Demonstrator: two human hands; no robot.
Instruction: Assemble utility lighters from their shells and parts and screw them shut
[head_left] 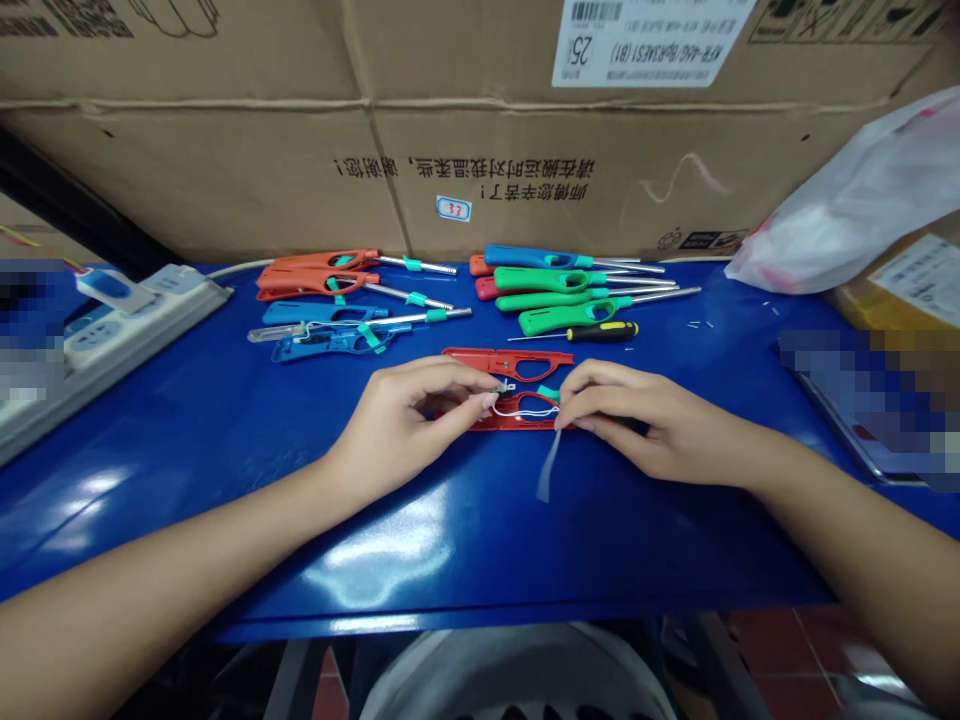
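My left hand (405,425) pinches a small dark part with a metal end (510,387), most of it hidden by the fingers. A thin white wire (529,412) runs from there toward my right hand (652,420). Between the right thumb and fingers is a clear thin strip (550,475), hanging down toward the table. Beneath and just behind both hands lie two red lighter shell halves (487,358), one partly covered by my fingers. A bit of teal plastic (549,392) shows beside the right fingertips.
Orange and blue lighters (322,262) lie at the back left; green, blue and red ones (555,318) at the back right. A screwdriver (604,332) lies before them. A power strip (112,320), cardboard box (285,180) and plastic bag (840,210) border the blue table (390,540).
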